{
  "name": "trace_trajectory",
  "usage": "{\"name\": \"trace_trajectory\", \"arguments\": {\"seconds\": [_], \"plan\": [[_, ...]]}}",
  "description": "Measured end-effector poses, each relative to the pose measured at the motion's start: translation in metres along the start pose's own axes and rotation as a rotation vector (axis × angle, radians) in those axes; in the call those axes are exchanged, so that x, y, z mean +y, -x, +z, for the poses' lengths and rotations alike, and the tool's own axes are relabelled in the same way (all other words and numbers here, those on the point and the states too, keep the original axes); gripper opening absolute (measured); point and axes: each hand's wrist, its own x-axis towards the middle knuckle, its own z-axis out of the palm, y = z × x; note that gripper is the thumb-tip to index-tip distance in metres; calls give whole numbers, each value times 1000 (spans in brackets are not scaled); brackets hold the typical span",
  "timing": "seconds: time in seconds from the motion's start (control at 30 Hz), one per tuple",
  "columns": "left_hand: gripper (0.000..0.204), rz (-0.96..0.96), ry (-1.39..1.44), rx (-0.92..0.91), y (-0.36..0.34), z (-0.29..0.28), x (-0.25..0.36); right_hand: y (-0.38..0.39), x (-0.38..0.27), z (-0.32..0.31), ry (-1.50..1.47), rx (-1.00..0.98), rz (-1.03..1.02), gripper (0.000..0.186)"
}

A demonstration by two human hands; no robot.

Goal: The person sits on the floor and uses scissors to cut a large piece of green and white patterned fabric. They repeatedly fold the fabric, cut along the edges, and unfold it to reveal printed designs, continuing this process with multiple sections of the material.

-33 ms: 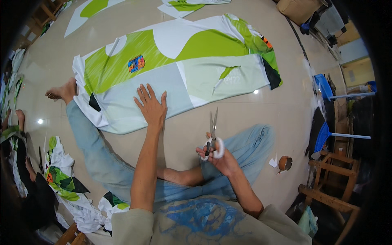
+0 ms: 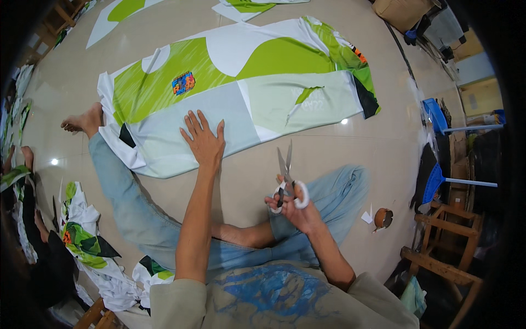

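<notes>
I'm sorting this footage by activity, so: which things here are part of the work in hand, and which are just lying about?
In use:
- left hand, flat on the green and white printed fabric
- right hand, holding white-handled scissors, blades up

Lying about:
- fabric offcuts by the left leg
- roll of brown tape on the floor
- blue broom
- wooden chair
</notes>
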Motion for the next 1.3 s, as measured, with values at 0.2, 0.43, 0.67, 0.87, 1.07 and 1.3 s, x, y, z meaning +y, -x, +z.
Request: {"name": "trace_trajectory", "arguments": {"seconds": [0.2, 0.43, 0.67, 0.87, 1.07, 1.3], "plan": [[77, 9, -14, 15, -1, 5, 1, -42, -19, -9, 391, 142, -96, 45], [77, 7, -30, 16, 0, 2, 2, -64, -12, -5, 489, 213, -100, 56], [76, 11, -12, 15, 0, 2, 2, -72, -8, 2, 545, 241, -111, 62], [76, 8, -3, 6, -1, 2, 1, -72, -9, 1, 541, 251, -113, 64], [75, 6, -10, -4, -1, 2, 1, -72, -6, 4, 591, 260, -130, 62], [75, 8, -47, 12, -1, 4, 1, -71, -7, 9, 692, 277, -126, 62]]}}
